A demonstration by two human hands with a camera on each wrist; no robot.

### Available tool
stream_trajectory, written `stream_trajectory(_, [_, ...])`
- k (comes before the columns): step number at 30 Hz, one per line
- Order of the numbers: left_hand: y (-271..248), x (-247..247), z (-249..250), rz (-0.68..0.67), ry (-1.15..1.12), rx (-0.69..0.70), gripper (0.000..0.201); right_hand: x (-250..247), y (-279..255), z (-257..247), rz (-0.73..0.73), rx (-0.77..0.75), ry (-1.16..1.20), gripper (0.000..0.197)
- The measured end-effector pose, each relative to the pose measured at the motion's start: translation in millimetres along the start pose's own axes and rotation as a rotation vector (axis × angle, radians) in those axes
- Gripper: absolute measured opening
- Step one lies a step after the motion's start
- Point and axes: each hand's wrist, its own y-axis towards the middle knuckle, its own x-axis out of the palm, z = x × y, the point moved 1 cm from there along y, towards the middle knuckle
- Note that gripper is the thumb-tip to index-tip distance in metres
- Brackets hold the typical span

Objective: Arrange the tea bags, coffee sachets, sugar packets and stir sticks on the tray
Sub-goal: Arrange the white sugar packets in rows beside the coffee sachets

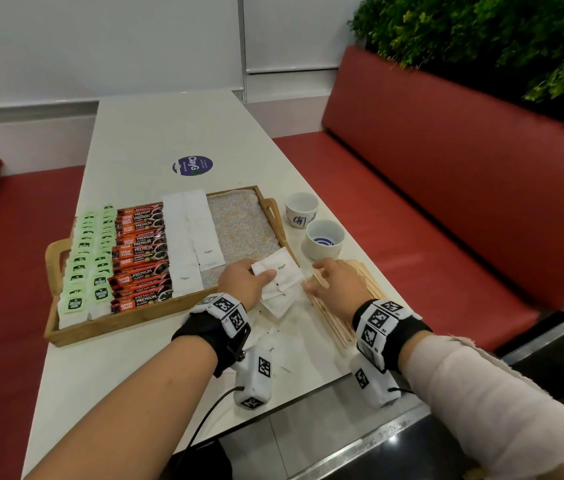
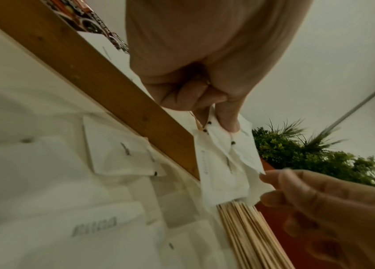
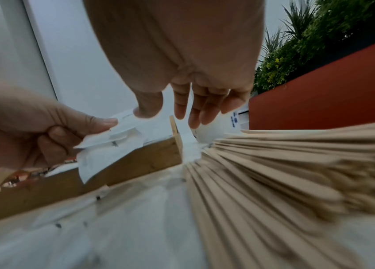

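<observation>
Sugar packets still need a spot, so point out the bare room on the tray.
Free: the patterned liner between the white sugar packet rows and the wooden tray's right handle. Crowded: the left side, with green tea bags and red coffee sachets.

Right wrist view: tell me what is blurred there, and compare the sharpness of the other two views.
Right wrist view: the stir sticks smear into streaks and the near table is soft; the right hand is fairly clear. Left wrist view: the loose sugar packets on the table are hazy, the tray rim sharper. Head view: sharp, coffee sachets readable, edges bowed by the wide lens.
</observation>
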Motion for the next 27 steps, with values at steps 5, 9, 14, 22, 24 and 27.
stream_trajectory(5, [-1.6,-10.7,-2.4,-0.006,-0.221,-0.026,0.011,0.7,5.0,-32.8,-0.111,-0.033,0.304,0.03])
stream_trajectory(9, [-5.4,-23.0,0.4,-0.02,-0.363,-0.049,0.022,6.4,5.5,-54.7,-0.22,-0.027,0.484,0.017])
stream_trajectory(14, [-10.2,-39.0,-4.0,-0.059,-0.602,-0.166,0.01,16.6,11.3,-79.1,-0.222,-0.003,0.67,0.022])
stream_trajectory(22, [-4.4,-70.0,-10.7,-0.146,-0.732,-0.191,0.03,39.4,25.7,-116.4,-0.146,-0.081,0.594,0.014])
stream_trajectory(24, [1.6,-80.8,-15.8,-0.116,-0.628,-0.13,0.034,39.0,31.0,-123.9,-0.133,-0.119,0.519,0.019])
stream_trajectory(27, [8.7,-95.4,-18.8,-0.121,-0.494,-0.042,0.03,36.1,42.4,-133.9,-0.091,-0.137,0.518,0.011])
